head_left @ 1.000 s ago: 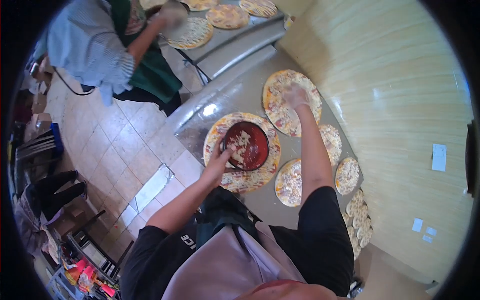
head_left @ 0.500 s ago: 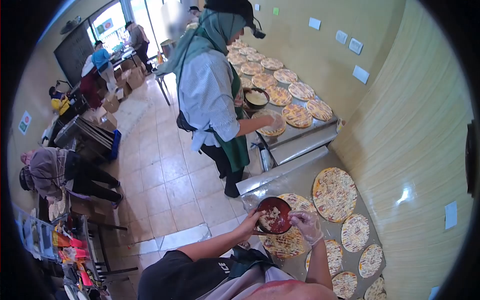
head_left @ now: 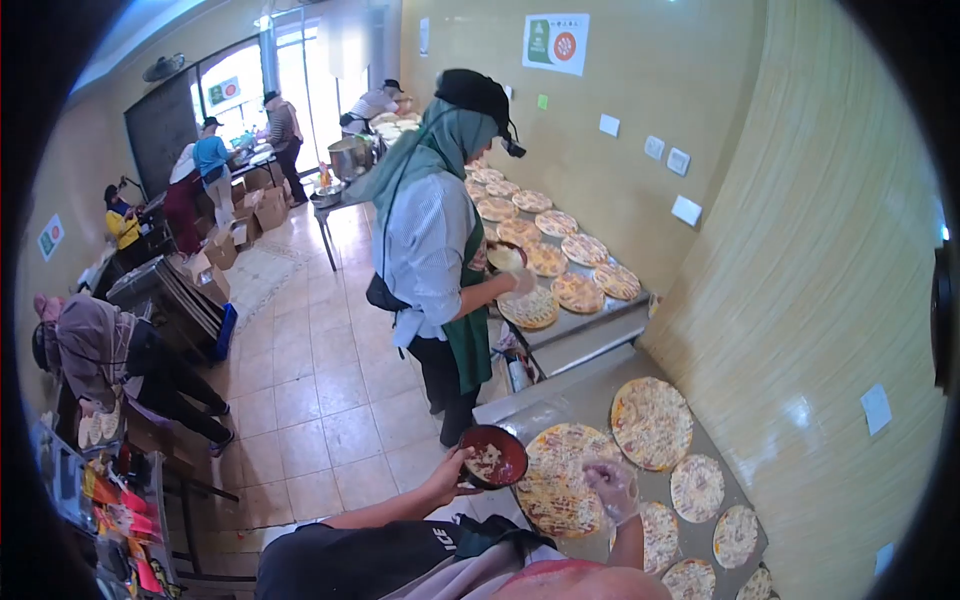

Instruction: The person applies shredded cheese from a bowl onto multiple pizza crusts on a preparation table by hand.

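My left hand (head_left: 446, 482) grips the rim of a bowl (head_left: 510, 462), dark outside and red inside. Pale shredded topping, which looks like grated cheese (head_left: 486, 460), lies in it. The bowl is tilted beside the left edge of a large pizza (head_left: 560, 470) with sauce streaks and pale shreds. Over that pizza's right side is my right hand (head_left: 614, 490), in a clear plastic glove. Its fingers are bent together; whatever they hold is too small to make out. Another large pizza (head_left: 652, 425) lies behind it, and smaller ones (head_left: 697, 488) are to the right.
A co-worker (head_left: 430, 250) in a green apron stands ahead, holding a bowl (head_left: 506, 257) over another table of pizzas (head_left: 577, 293). At left, a person (head_left: 95, 345) bends over a table. Cardboard boxes (head_left: 268, 208) stand farther back. A wall (head_left: 780, 280) borders my metal table on the right.
My left hand and the bowl have shifted left, off the large pizza. My right hand has left the bowl and is over the pizza. The co-worker has raised their bowl and hand.
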Tool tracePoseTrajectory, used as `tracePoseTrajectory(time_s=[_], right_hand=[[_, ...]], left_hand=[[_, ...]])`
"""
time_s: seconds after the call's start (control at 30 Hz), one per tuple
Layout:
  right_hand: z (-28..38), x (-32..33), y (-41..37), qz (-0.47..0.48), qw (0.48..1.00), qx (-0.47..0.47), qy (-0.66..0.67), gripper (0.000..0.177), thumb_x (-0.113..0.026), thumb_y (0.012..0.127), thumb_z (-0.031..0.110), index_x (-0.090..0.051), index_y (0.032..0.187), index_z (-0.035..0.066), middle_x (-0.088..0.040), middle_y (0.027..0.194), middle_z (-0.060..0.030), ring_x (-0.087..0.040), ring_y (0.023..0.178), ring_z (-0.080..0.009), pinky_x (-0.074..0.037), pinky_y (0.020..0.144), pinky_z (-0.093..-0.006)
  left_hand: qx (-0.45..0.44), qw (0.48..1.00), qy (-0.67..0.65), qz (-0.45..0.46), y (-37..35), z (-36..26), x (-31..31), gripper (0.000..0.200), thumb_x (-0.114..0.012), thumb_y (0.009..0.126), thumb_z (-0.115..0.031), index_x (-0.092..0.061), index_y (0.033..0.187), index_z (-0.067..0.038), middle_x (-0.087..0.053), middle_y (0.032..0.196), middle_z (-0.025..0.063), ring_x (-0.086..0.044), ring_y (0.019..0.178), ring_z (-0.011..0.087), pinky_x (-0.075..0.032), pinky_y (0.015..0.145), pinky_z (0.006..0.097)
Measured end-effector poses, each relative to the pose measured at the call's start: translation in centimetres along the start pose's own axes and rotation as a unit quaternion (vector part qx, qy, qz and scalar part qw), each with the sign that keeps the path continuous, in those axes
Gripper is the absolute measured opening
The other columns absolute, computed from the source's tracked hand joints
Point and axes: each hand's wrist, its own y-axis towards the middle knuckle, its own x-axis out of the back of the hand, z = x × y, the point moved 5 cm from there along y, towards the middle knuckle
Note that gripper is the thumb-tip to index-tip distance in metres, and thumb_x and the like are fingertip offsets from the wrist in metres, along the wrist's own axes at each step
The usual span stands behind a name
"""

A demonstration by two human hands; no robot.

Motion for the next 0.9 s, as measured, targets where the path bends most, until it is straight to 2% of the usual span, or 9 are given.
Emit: tracePoseTrajectory(time_s=[0.17, 0.23, 0.37, 0.47, 0.53, 0.57, 0.73, 0.83, 0.9], right_hand=[[-3.3, 1.2, -1.1, -0.029, 0.999, -0.016, 0.039, 0.016, -0.064, 0.080, 0.010, -0.067, 0.094, 0.002, -0.067, 0.083, -0.0076, -0.063, 0.074, -0.0130, -0.051, 0.068, -0.0260], [-4.9, 2.5, -1.5, -0.046, 0.995, -0.081, 0.028, 0.015, -0.065, 0.079, 0.010, -0.067, 0.092, 0.003, -0.067, 0.081, -0.0074, -0.064, 0.072, -0.0135, -0.051, 0.068, -0.0265], [-7.4, 3.2, -2.2, -0.070, 0.995, -0.033, -0.056, 0.012, -0.064, 0.079, 0.008, -0.067, 0.089, 0.003, -0.066, 0.078, -0.0062, -0.064, 0.071, -0.0135, -0.051, 0.067, -0.0270], [-5.8, 2.0, -3.4, -0.084, 0.991, -0.086, -0.050, 0.013, -0.064, 0.079, 0.009, -0.067, 0.090, 0.002, -0.066, 0.078, -0.0069, -0.063, 0.070, -0.0137, -0.051, 0.066, -0.0273], [-6.5, 0.8, -3.7, -0.090, 0.989, -0.119, -0.002, 0.014, -0.064, 0.080, 0.010, -0.066, 0.091, 0.002, -0.066, 0.079, -0.0074, -0.063, 0.070, -0.0135, -0.051, 0.066, -0.0271], [-7.0, 0.1, -3.9, -0.095, 0.984, -0.143, 0.044, 0.015, -0.064, 0.081, 0.010, -0.066, 0.092, 0.001, -0.066, 0.080, -0.0079, -0.063, 0.070, -0.0134, -0.051, 0.066, -0.0269], [-9.8, -3.1, -0.7, -0.141, 0.977, -0.157, 0.024, 0.015, -0.064, 0.081, 0.011, -0.066, 0.092, 0.000, -0.066, 0.081, -0.0087, -0.062, 0.069, -0.0130, -0.050, 0.065, -0.0260], [-7.6, -5.4, 3.9, -0.183, 0.972, -0.144, -0.020, 0.015, -0.064, 0.081, 0.011, -0.066, 0.092, 0.000, -0.066, 0.082, -0.0090, -0.062, 0.069, -0.0137, -0.050, 0.065, -0.0262], [-2.0, -8.3, 8.4, -0.168, 0.979, -0.100, -0.050, 0.014, -0.063, 0.082, 0.010, -0.067, 0.091, 0.001, -0.066, 0.083, -0.0099, -0.063, 0.069, -0.0152, -0.051, 0.065, -0.0269]], left_hand=[[-0.017, 1.000, 0.009, -0.010, -0.1, 0.4, 0.0, 0.047, -0.053, 0.086, -0.041, -0.035, 0.124, -0.020, -0.042, 0.121, 0.0060, -0.045, 0.110, 0.0273, -0.050, 0.081, 0.0512], [-0.021, 1.000, 0.006, -0.013, 0.4, 0.6, -0.8, 0.049, -0.054, 0.085, -0.041, -0.034, 0.125, -0.020, -0.042, 0.122, 0.0058, -0.044, 0.111, 0.0271, -0.050, 0.080, 0.0512], [0.022, 0.997, 0.073, 0.033, 1.6, 2.3, -2.6, 0.064, -0.058, 0.084, -0.042, -0.025, 0.136, -0.022, -0.038, 0.131, 0.0060, -0.042, 0.118, 0.0254, -0.050, 0.081, 0.0530], [0.040, 0.993, 0.099, 0.040, 3.1, 2.8, -3.2, 0.067, -0.057, 0.084, -0.041, -0.023, 0.137, -0.019, -0.035, 0.134, 0.0069, -0.040, 0.120, 0.0262, -0.051, 0.080, 0.0515], [0.055, 0.988, 0.091, 0.108, 4.9, 3.1, -3.4, 0.066, -0.057, 0.084, -0.039, -0.023, 0.137, -0.019, -0.035, 0.133, 0.0072, -0.041, 0.120, 0.0266, -0.053, 0.078, 0.0495], [0.055, 0.984, 0.110, 0.128, 4.2, 1.6, -4.1, 0.067, -0.056, 0.084, -0.037, -0.021, 0.138, -0.020, -0.036, 0.132, 0.0077, -0.041, 0.120, 0.0272, -0.054, 0.077, 0.0483], [0.086, 0.957, 0.162, 0.226, 10.2, -2.1, -2.2, 0.066, -0.053, 0.085, -0.033, -0.019, 0.141, -0.022, -0.037, 0.132, 0.0073, -0.043, 0.117, 0.0274, -0.055, 0.073, 0.0464], [0.071, 0.947, 0.201, 0.239, 12.8, -7.6, -1.5, 0.060, -0.050, 0.086, -0.029, -0.023, 0.139, -0.026, -0.041, 0.126, 0.0089, -0.052, 0.107, 0.0272, -0.056, 0.070, 0.0448], [0.040, 0.948, 0.189, 0.254, 15.7, -10.2, 0.1, 0.060, -0.050, 0.085, -0.026, -0.023, 0.139, -0.025, -0.040, 0.127, 0.0096, -0.053, 0.106, 0.0263, -0.056, 0.069, 0.0442]])
